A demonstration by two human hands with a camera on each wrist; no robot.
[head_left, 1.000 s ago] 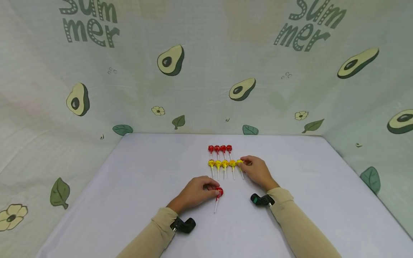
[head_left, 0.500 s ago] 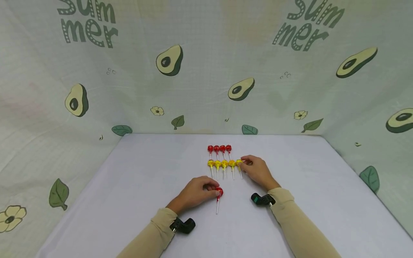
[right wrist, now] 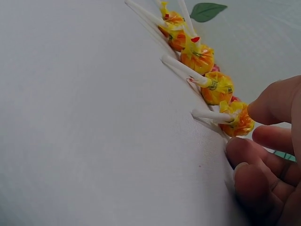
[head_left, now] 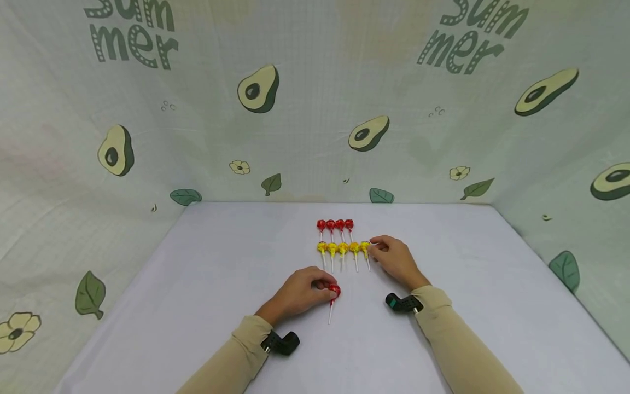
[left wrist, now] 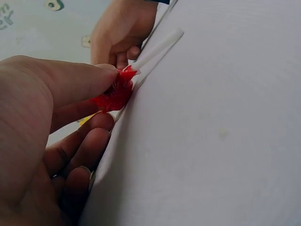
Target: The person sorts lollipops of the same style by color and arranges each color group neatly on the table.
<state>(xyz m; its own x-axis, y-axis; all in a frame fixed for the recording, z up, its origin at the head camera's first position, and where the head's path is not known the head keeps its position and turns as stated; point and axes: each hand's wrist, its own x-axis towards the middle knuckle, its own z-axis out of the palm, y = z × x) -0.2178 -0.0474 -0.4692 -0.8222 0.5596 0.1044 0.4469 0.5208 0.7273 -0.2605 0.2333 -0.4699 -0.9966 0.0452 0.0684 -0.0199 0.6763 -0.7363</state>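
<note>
My left hand (head_left: 304, 291) pinches a red lollipop (left wrist: 115, 94) between thumb and fingers, close over the white table. Its white stick (left wrist: 159, 49) points toward the near side in the head view. Further off, my right hand (head_left: 395, 260) is beside the rightmost yellow lollipop (right wrist: 239, 120); the thumb tip is right at its wrapper and the fingers are loosely bent, not round it. That lollipop lies at the right end of a row of several yellow lollipops (head_left: 343, 248), sticks toward me. Behind them, several red lollipops (head_left: 331, 224) form a second row.
The white-covered table (head_left: 221, 251) reaches back to a hanging cloth (head_left: 305, 158) printed with avocados and leaves. A black wrist camera sits on each wrist, the left one (head_left: 283, 343) and the right one (head_left: 401, 302).
My right hand has eased slightly right, off the end yellow lollipop it held earlier. The left hand stays in place with the red lollipop, whose stick has swung a little.
</note>
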